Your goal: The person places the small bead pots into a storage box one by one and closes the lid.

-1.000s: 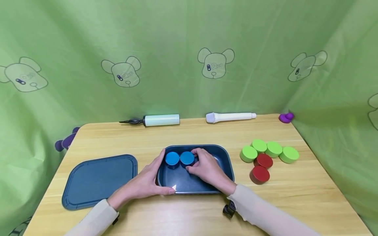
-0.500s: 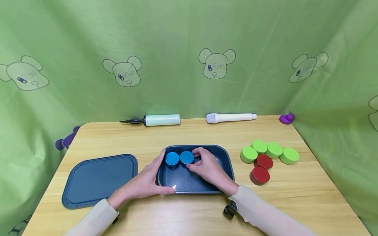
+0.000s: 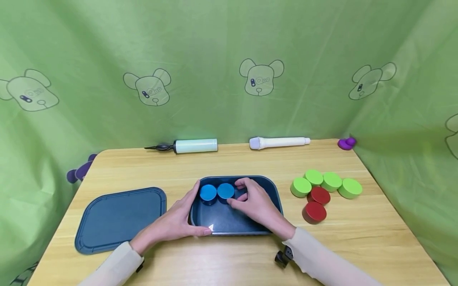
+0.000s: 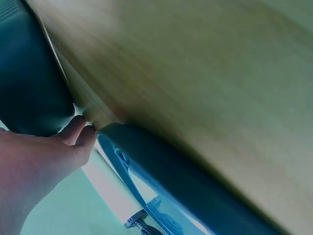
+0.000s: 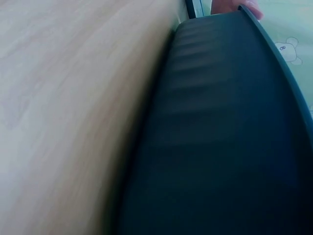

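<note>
In the head view my left hand (image 3: 175,222) rests against the left end of a dark blue rectangular box (image 3: 236,228), index finger straight along its side and thumb along the front rim. The left wrist view has the fingertips (image 4: 84,133) at the box's wall (image 4: 32,73). Two blue round blocks stand side by side inside the box, a left block (image 3: 208,193) and a right block (image 3: 226,191). My right hand (image 3: 255,202) is over the box just right of the right block, thumb and fingers parted, with nothing gripped between them.
A flat dark blue lid (image 3: 121,218) lies to the left. Several green round blocks (image 3: 331,181) and two red round blocks (image 3: 315,212) sit at right. A hand pump (image 3: 195,145), a white microphone (image 3: 280,142) and a purple object (image 3: 346,143) line the table's back edge.
My right hand has let go of the right blue block and drawn slightly to the right, its thumb and fingers spreading. The left hand and the box have stayed in place.
</note>
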The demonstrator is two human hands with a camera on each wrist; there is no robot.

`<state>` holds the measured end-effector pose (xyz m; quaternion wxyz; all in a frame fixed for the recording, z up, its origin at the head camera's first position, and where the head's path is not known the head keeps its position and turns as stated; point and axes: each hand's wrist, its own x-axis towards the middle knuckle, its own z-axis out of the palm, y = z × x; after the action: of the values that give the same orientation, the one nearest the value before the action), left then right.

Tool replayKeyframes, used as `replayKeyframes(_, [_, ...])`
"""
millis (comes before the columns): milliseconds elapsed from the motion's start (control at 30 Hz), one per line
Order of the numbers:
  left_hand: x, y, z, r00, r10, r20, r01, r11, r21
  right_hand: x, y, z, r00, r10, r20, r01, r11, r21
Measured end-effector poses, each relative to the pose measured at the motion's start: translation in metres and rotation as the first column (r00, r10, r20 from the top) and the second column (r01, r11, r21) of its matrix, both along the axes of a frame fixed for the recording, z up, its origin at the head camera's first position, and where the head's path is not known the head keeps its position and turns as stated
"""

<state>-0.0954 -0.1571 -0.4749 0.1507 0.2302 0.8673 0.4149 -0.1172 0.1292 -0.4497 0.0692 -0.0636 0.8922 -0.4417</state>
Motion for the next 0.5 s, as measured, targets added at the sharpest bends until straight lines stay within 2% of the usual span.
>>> replayKeyframes(200, [0.0,-0.001,0.0,1.0,0.001,0.0,-0.001,1.0,0.002,0.003,0.007,0.003,0.999,-0.001,-0.042,0.002,1.0,0.024])
replayKeyframes(500, [0.0,0.0,0.0,1.0,0.004,0.0,-0.004,1.0,-0.009,0.008,0.021,0.01,0.997,-0.001,-0.073,0.0,1.0,-0.009])
